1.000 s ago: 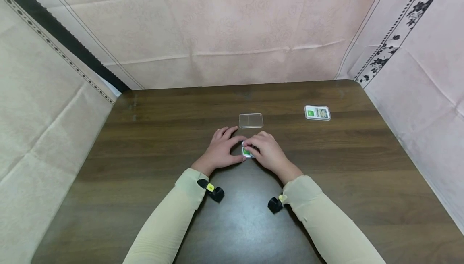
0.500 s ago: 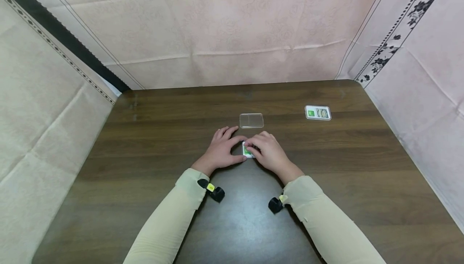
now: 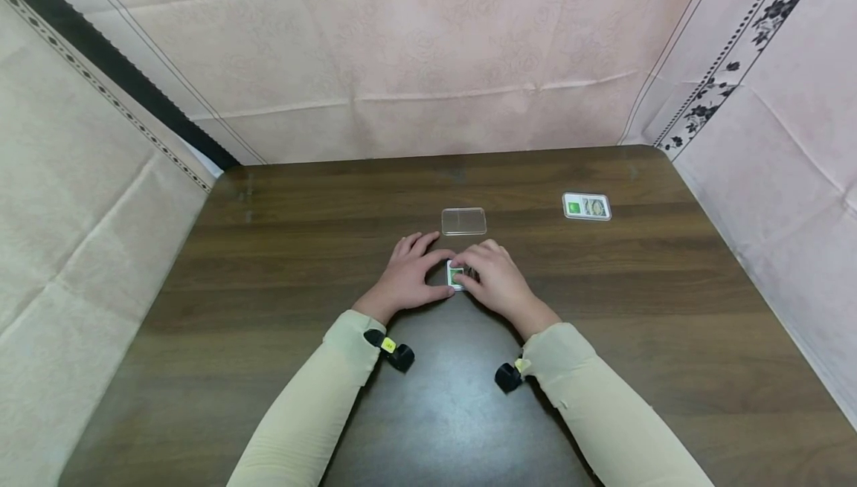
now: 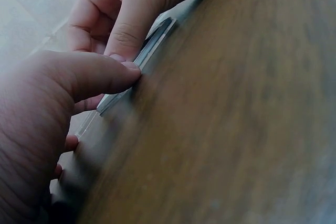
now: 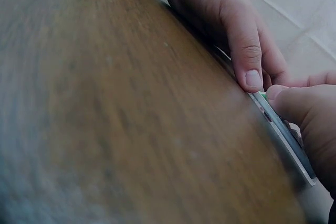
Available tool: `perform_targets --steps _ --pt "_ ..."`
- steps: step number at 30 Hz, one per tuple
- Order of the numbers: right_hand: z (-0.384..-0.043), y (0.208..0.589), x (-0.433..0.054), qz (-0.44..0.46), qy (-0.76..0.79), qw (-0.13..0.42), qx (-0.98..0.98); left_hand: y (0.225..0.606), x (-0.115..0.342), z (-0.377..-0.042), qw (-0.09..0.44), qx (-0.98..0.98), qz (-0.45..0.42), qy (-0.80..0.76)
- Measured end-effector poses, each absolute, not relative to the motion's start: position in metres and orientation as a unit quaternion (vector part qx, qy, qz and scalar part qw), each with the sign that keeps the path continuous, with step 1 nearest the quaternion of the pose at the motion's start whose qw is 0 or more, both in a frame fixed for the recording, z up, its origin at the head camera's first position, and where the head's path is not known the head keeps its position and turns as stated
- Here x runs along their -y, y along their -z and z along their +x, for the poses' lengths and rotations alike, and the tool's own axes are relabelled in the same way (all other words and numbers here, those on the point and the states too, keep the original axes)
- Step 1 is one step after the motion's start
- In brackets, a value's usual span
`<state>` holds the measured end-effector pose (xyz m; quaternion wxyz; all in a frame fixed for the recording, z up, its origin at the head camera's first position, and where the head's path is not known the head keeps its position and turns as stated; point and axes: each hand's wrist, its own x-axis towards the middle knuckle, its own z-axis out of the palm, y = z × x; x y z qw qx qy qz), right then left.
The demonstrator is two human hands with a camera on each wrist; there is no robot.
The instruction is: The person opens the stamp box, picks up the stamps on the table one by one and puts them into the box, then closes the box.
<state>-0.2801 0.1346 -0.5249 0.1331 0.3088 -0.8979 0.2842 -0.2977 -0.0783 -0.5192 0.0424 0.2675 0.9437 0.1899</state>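
Between the hands a flat plastic case (image 3: 455,274) with a green-and-white printed insert lies on the table; its right part is hidden under the right hand. My left hand (image 3: 405,282) holds its left end between thumb and index finger, the other fingers spread away. Seen from the left wrist, the left thumb (image 4: 113,74) touches the near edge of the case. My right hand (image 3: 497,279) bends over the top, its thumb and index finger close together on the case. From the right wrist, the right thumb (image 5: 289,100) bears on its upper face, and a dark layer shows above a pale rim.
A clear rectangular plastic cover (image 3: 464,221) lies just beyond the hands. Farther right sits a similar case (image 3: 586,207) with a green square and printed picture. The brown wooden table (image 3: 321,212) ends at pale cloth hangings (image 3: 428,63) behind and on both sides.
The right thumb and index finger have shifted slightly on the case, and its green patch looks darker. The left hand, the cover and the other case stay where they were.
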Motion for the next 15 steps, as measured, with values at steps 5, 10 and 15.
perform_targets --steps 5,10,15 --pt "-0.28 0.5226 -0.1344 0.297 -0.283 0.124 0.903 0.5185 0.0782 -0.2979 0.044 -0.945 0.266 -0.187" --pt "-0.2794 0.5219 -0.1339 0.28 -0.291 0.116 0.907 0.5196 0.0785 -0.2986 0.046 -0.946 0.263 -0.184" --pt "-0.2802 0.5224 -0.1348 0.263 -0.309 0.129 0.905 0.5218 0.0804 -0.3008 0.049 -0.94 0.268 -0.206"
